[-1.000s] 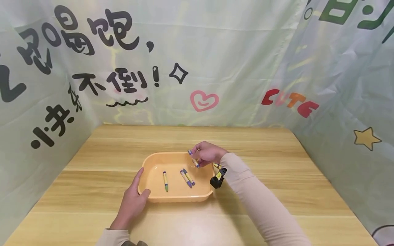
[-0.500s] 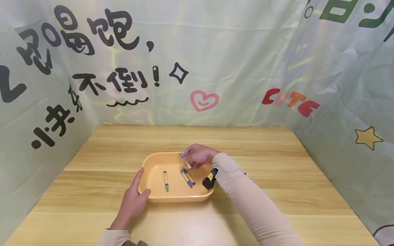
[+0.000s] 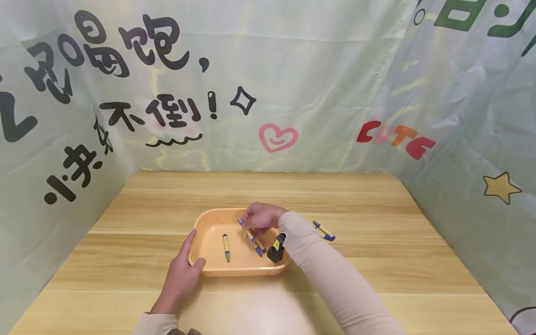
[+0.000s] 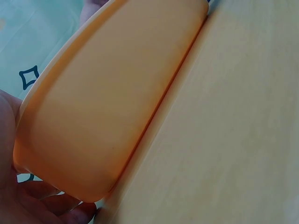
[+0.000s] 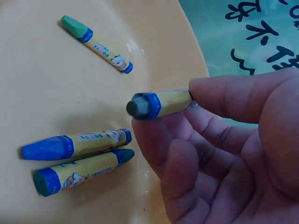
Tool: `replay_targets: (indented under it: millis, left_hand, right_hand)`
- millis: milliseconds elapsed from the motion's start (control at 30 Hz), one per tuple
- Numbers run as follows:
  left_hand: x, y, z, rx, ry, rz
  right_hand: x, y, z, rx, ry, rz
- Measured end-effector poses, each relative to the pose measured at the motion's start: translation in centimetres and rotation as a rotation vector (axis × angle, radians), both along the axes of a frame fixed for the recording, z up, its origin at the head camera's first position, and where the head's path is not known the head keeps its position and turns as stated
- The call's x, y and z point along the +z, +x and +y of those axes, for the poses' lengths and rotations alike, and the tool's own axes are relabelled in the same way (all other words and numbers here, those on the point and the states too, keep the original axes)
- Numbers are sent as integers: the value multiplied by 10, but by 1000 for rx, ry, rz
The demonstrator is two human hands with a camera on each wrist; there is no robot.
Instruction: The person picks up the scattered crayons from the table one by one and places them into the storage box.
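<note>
An orange tray (image 3: 240,271) sits on the table, with my left hand (image 3: 181,277) gripping its left side, thumb at the near left rim. In the left wrist view, fingers (image 4: 70,205) curl round the tray's outer corner. Over the tray, my right hand (image 3: 264,217) pinches an oil pastel crayon (image 5: 174,103) with a dark grey tip between thumb and fingers. Inside the tray, a blue crayon (image 5: 86,143) and a dark green crayon (image 5: 81,174) lie side by side just below it. A light green crayon (image 5: 103,48) lies apart, toward the tray's left.
To the right of the tray, a few more crayons (image 3: 324,231) lie together on the wooden table (image 3: 368,270), near my right sleeve (image 3: 326,274). A black wrist camera (image 3: 276,250) overlaps the tray's right end. Printed fabric walls (image 3: 326,83) enclose the table at the back and sides.
My right hand has moved left and nearer with the crayon, from the tray's back right toward its middle. The crayons on the table at right have come into view. My left hand stays put.
</note>
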State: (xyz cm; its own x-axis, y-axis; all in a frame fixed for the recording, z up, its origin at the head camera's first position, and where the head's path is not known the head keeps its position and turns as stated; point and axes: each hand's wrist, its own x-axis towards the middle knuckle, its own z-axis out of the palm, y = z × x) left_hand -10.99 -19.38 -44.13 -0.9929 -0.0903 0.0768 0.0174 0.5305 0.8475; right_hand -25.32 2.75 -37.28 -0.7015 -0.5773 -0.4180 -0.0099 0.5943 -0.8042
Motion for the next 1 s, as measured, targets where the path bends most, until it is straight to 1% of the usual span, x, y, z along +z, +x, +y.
replay_targets:
  millis: [167, 333, 533, 667, 833, 1000]
  left_hand:
    - [0, 0, 0, 5, 7, -1]
    - [1, 1, 0, 3, 25, -14]
    - [1, 2, 1, 1, 27, -20]
    - [2, 2, 1, -1, 17, -1]
    - [2, 1, 1, -5, 24, 5]
    - [1, 1, 1, -5, 28, 1]
  right_hand:
    - [-4, 1, -6, -17, 36, 17]
    - [-6, 4, -12, -9, 100, 41]
    - [-8, 8, -12, -27, 153, 48]
    - [-8, 9, -9, -17, 161, 54]
    - [-8, 9, -9, -9, 166, 71]
    - [-11, 9, -9, -5, 164, 65]
